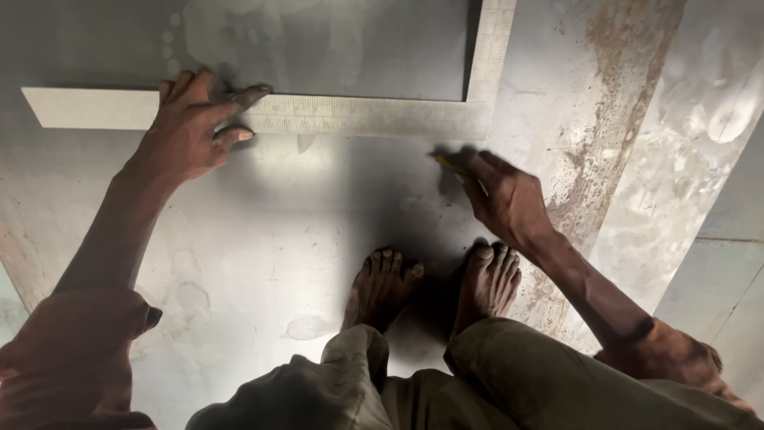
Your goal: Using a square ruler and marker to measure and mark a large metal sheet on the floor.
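Pressing down: the left hand [191, 127] lies flat on the long arm of a steel square [334, 115], fingers spread across the blade and fingertips [247, 97] reaching over its far edge.
Square position: it rests on the grey metal sheet [278, 231], long arm running crosswise in front of the person, short arm [489, 40] turning away at the right-hand end.
Right hand [505, 199]: fingers closed in a pinch on a thin yellow marking tool [446, 162], its tip on the sheet just below the square's corner.
Hands apart: left near the square's left half, right near its corner end.
Feet [434, 283]: bare, side by side on the sheet, toes pointing toward the square.
Clothing: olive trousers [517, 374] at the bottom edge, rust-coloured sleeves [72, 358] at both sides.
Right of the sheet: a rusty streaked strip [613, 103], then paler metal panels [708, 103].
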